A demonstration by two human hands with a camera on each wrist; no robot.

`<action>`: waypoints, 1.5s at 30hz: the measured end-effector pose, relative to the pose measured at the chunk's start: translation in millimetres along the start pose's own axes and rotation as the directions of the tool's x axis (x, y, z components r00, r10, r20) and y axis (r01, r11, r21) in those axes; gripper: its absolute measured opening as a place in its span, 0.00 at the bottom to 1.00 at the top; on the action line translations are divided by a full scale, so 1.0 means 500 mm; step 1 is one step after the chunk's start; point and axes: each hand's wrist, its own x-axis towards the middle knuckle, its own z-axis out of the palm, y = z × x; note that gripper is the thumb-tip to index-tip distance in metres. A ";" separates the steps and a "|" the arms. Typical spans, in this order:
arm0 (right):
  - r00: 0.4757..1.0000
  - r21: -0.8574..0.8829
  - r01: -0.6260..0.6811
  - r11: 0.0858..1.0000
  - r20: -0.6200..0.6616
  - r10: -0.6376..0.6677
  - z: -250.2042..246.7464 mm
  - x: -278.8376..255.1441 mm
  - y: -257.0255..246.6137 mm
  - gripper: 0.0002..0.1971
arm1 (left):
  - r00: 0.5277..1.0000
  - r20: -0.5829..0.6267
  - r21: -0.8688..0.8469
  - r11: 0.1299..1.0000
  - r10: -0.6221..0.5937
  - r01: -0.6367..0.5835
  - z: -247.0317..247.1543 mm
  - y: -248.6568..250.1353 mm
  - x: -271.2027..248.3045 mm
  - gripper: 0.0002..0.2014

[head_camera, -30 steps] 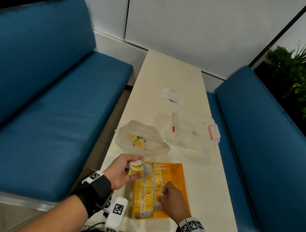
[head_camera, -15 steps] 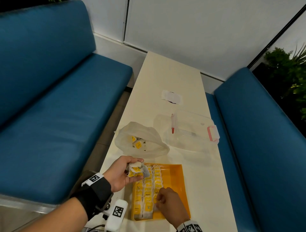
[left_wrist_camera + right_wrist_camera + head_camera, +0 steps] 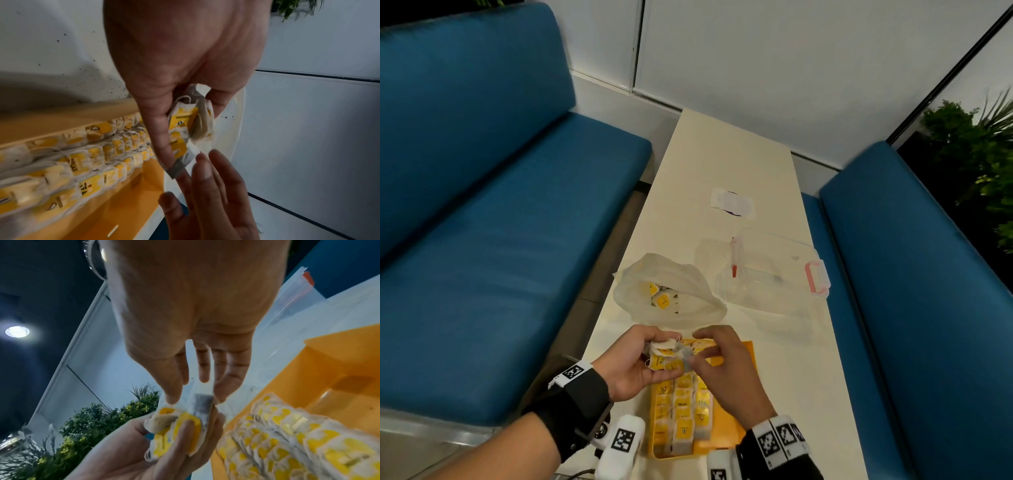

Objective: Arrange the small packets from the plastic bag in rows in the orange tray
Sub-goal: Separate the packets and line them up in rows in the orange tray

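The left hand (image 3: 635, 365) clutches a bunch of tea bags (image 3: 666, 356) between thumb and curled fingers; the right hand (image 3: 722, 363) pinches one bag's (image 3: 202, 404) end at its fingertips, above the orange tray (image 3: 729, 433).

the far rows of packets (image 3: 683, 407) in the orange tray (image 3: 736, 425) lie hidden under both hands in the head view, and print on most labels is too small to read. the left hand (image 3: 635, 363) covers much of its bunch of packets (image 3: 664, 356), so their number cannot be told. the plastic bag (image 3: 671, 291) veils its contents. the right hand (image 3: 213, 194) is cut off by the left wrist picture's lower edge, its fingertips (image 3: 202, 164) blurred.
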 end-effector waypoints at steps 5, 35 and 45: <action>0.998 -0.011 -0.036 0.999 0.053 0.037 0.019 0.015 0.005 0.16 | 0.999 0.027 -0.002 1.000 -0.020 0.020 0.004 0.006 -0.007 0.19; 0.985 -0.333 0.173 0.927 0.065 -0.160 0.037 0.002 0.041 0.03 | 1.000 0.000 0.071 0.997 -0.004 0.004 0.008 0.024 -0.005 0.16; 0.993 -0.253 -0.091 0.963 0.044 0.106 -0.018 -0.016 0.044 0.12 | 0.999 0.005 -0.019 0.999 0.039 -0.039 -0.015 0.029 -0.024 0.16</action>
